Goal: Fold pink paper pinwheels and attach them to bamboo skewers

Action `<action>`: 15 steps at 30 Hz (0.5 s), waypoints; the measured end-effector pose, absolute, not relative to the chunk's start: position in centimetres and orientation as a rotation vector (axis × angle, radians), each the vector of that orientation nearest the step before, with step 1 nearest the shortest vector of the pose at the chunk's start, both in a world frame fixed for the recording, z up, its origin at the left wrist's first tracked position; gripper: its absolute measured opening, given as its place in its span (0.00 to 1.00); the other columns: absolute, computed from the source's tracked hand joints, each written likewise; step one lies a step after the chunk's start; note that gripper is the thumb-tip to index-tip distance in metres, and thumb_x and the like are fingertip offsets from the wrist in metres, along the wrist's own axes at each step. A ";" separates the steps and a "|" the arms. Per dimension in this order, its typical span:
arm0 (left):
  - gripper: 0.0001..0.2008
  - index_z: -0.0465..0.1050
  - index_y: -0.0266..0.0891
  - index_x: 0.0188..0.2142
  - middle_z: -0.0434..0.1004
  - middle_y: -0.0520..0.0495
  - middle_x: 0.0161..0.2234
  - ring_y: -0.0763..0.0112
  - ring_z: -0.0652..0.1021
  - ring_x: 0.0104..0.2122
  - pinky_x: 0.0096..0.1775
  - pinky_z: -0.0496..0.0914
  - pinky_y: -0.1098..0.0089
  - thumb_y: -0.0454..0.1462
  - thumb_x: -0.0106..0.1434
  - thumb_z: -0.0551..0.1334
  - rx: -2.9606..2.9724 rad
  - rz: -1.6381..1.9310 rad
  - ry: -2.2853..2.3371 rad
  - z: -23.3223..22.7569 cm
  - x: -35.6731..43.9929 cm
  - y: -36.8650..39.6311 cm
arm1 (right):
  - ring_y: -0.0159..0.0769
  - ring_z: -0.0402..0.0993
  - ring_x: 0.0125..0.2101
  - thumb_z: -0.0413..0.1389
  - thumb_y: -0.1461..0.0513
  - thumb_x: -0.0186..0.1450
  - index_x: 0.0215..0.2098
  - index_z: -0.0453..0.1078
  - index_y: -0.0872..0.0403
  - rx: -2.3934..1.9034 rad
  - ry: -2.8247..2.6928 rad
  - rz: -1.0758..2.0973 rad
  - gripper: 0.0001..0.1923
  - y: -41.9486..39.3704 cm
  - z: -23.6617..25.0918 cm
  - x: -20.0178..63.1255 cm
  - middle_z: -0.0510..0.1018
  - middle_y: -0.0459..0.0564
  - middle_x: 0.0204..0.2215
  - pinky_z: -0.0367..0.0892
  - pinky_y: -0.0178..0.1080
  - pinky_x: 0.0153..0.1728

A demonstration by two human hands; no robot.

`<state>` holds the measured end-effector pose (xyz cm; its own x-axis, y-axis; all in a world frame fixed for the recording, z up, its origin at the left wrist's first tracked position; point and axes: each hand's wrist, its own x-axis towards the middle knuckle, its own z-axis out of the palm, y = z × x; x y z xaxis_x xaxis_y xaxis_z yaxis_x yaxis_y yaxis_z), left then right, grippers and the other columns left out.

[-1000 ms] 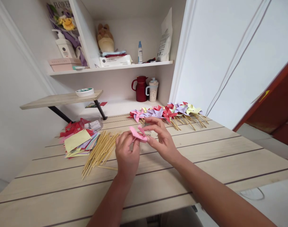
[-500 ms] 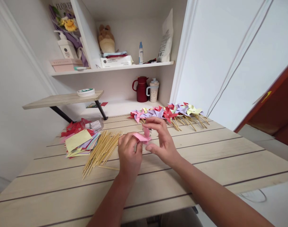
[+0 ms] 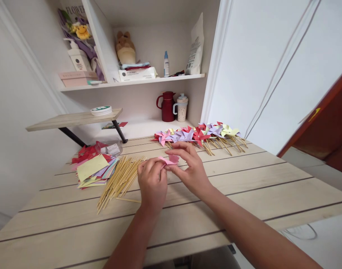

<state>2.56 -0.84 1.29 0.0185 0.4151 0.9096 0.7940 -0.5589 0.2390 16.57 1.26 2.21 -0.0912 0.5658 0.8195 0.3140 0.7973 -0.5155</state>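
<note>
A pink paper piece [image 3: 173, 159] with curled, folded flaps sits between my two hands above the table. My left hand [image 3: 152, 181] is closed and pinches its left side between thumb and fingers. From the right, my right hand [image 3: 191, 170] grips round the paper, the thumb at its near lower edge and the fingertips bent over its far side. Part of the paper is hidden by the fingers. Left of my hands lies a spread bundle of thin wooden sticks [image 3: 117, 179]. Beyond my right hand, finished paper pinwheels [image 3: 199, 134] on sticks lie in a row.
A stack of coloured paper sheets [image 3: 92, 168] lies at the left beside a clear plastic container [image 3: 114, 148]. A small raised wooden shelf [image 3: 75, 118] stands behind it. At the back are a dark red jug [image 3: 168, 107] and a speckled cup [image 3: 182, 108].
My right hand has moved in to the left, its thumb now against the pink paper. The flap that stood upright is now bent lower. My left hand keeps its pinch.
</note>
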 end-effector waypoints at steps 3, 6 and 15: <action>0.08 0.74 0.41 0.32 0.80 0.48 0.32 0.65 0.78 0.34 0.42 0.64 0.63 0.28 0.63 0.60 -1.941 -1.555 -1.231 1.4 2.6 -0.8 | 0.46 0.69 0.54 0.65 0.61 0.62 0.45 0.76 0.46 -0.700 -1.710 0.226 0.12 1.5 2.1 16.6 0.72 0.53 0.49 0.66 0.51 0.55; 0.08 0.74 0.41 0.32 0.80 0.48 0.33 0.66 0.78 0.34 0.42 0.65 0.63 0.28 0.63 0.59 -1.939 -1.556 -1.225 1.4 2.6 -0.8 | 0.45 0.72 0.49 0.64 0.61 0.64 0.41 0.76 0.47 -0.715 -1.755 0.204 0.07 1.6 2.0 16.7 0.76 0.52 0.45 0.67 0.50 0.50; 0.05 0.75 0.39 0.32 0.80 0.49 0.31 0.67 0.78 0.33 0.43 0.65 0.63 0.30 0.64 0.62 -1.955 -1.561 -1.189 1.1 2.7 -0.7 | 0.41 0.74 0.38 0.59 0.66 0.67 0.31 0.73 0.51 -0.774 -1.794 0.221 0.06 1.5 2.8 17.1 0.80 0.49 0.34 0.65 0.44 0.41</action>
